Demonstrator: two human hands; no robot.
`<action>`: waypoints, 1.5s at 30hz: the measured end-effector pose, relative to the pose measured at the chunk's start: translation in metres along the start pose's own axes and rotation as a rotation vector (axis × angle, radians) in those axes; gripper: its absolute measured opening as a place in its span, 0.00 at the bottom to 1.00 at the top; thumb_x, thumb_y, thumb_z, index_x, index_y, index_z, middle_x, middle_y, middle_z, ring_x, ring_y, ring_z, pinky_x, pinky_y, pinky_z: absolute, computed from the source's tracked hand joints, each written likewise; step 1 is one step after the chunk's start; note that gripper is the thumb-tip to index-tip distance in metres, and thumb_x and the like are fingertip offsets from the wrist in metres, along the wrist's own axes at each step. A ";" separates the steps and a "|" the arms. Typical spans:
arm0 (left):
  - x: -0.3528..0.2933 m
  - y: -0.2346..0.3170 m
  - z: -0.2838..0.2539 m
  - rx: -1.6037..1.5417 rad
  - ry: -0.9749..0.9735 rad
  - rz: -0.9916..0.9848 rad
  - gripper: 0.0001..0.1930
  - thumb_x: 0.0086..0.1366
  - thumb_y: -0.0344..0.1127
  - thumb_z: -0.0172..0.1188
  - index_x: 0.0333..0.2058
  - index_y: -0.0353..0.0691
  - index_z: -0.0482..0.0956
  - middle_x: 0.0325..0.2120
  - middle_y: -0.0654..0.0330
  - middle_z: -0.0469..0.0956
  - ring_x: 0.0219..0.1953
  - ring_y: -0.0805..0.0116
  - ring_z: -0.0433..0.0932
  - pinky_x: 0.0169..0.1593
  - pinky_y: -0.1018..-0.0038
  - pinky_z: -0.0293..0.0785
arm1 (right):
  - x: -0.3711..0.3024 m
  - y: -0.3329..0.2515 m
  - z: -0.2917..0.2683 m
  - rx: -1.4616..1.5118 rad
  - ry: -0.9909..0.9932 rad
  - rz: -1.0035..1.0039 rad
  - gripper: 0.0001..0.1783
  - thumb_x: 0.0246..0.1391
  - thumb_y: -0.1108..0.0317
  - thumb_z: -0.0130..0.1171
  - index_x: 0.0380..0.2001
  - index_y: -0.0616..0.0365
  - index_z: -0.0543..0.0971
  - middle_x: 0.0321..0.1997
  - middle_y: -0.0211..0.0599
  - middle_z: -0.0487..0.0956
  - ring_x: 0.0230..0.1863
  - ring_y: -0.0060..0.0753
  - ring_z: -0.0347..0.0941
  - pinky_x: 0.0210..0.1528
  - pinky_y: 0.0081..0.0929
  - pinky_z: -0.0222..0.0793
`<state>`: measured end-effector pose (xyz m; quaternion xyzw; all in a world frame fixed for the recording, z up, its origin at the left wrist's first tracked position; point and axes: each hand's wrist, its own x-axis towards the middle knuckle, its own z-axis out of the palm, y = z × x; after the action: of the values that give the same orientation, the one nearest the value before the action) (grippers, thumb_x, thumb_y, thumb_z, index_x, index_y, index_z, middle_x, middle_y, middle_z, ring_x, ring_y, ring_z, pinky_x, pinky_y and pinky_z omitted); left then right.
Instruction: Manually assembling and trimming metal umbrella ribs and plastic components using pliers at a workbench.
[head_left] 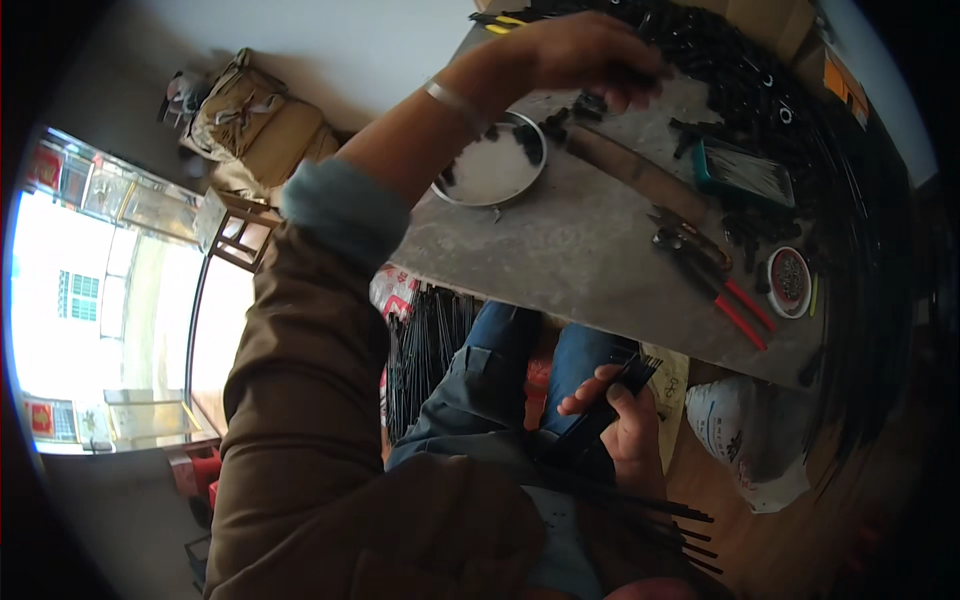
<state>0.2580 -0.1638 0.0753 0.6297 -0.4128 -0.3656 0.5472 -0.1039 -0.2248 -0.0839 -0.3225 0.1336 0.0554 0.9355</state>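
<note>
My left hand (pixel 600 60) is raised over the far part of the grey table (pixel 560 250), close to the black parts pile. Its fingers curl downward and are somewhat blurred; something dark shows among them, too unclear to name. A metal band circles that wrist. Above my lap, my right hand (pixel 632 420) is closed around a bundle of black rods (pixel 597 412), thumb on top. The rods' ends stick out past the fingers. More thin black rods (pixel 690 535) extend below that forearm; how they connect is hidden.
On the table are a round white tray (pixel 490 203), red-handled pliers (pixel 735 310), a wooden bar (pixel 640 175), a green box of thin metal pins (pixel 745 175) and a bowl of small metal pieces (pixel 790 283). Below are black rods (pixel 432 335) and a plastic bag (pixel 745 440).
</note>
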 end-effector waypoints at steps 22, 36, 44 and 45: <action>-0.234 -0.105 0.203 -1.140 0.508 0.024 0.11 0.65 0.29 0.52 0.46 0.37 0.71 0.39 0.54 0.75 0.41 0.61 0.77 0.43 0.68 0.77 | -0.012 0.056 0.084 -0.369 0.056 -0.192 0.12 0.63 0.63 0.49 0.38 0.61 0.70 0.26 0.34 0.75 0.24 0.27 0.75 0.28 0.25 0.74; -0.194 -0.079 0.202 -1.023 0.408 0.041 0.08 0.66 0.35 0.56 0.39 0.38 0.73 0.32 0.56 0.77 0.35 0.64 0.78 0.40 0.69 0.77 | -0.030 0.047 0.083 -0.372 0.082 -0.180 0.14 0.64 0.60 0.49 0.39 0.61 0.70 0.26 0.34 0.74 0.27 0.28 0.75 0.29 0.25 0.73; -0.193 -0.093 0.193 -0.986 0.262 -0.010 0.08 0.65 0.32 0.56 0.42 0.38 0.75 0.33 0.58 0.77 0.36 0.67 0.78 0.39 0.71 0.77 | -0.029 0.042 0.068 -0.376 0.074 -0.189 0.13 0.63 0.60 0.49 0.39 0.61 0.70 0.26 0.35 0.75 0.27 0.28 0.75 0.28 0.24 0.73; -0.195 -0.099 0.191 -0.970 0.214 -0.019 0.08 0.65 0.32 0.56 0.43 0.38 0.75 0.33 0.58 0.77 0.36 0.68 0.78 0.39 0.71 0.77 | -0.028 0.042 0.068 -0.337 0.084 -0.194 0.13 0.63 0.60 0.49 0.40 0.61 0.70 0.27 0.35 0.74 0.27 0.28 0.75 0.28 0.25 0.74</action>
<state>0.0192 -0.0523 -0.0468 0.3402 -0.1310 -0.4539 0.8131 -0.1243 -0.1504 -0.0489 -0.4880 0.1298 -0.0271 0.8627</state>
